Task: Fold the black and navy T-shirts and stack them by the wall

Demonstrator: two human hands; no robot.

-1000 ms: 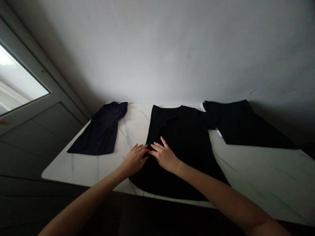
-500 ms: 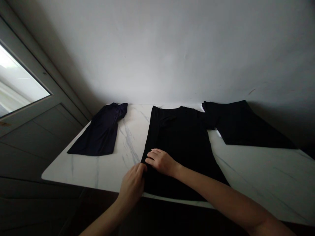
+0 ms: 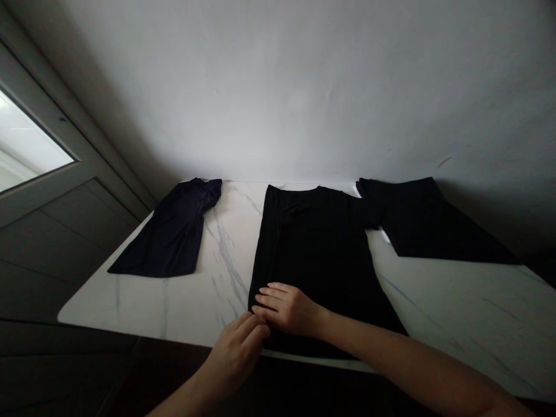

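A black short-sleeved T-shirt [image 3: 325, 255] lies flat in the middle of the table, its left side folded inward and its right sleeve stretched out toward the right. My right hand [image 3: 289, 310] rests on the shirt's lower left part, palm down with the fingers extended. Just nearer to me, my left hand [image 3: 241, 347] is closed at the shirt's lower left corner, pinching the fabric there. The two hands almost touch, and the left fingertips are partly hidden against the dark cloth.
A dark purple folded garment [image 3: 174, 231] lies on the left of the white marble-patterned table [image 3: 469, 324]. Another black garment [image 3: 425, 220] lies at the right, meeting the shirt's sleeve. Behind stands a pale wall [image 3: 278, 87]; a door [image 3: 69, 231] with a glass pane is at the left.
Both hands have moved down along the shirt's left edge toward me. My right hand's fingers have flattened out on the cloth. The view has shifted slightly.
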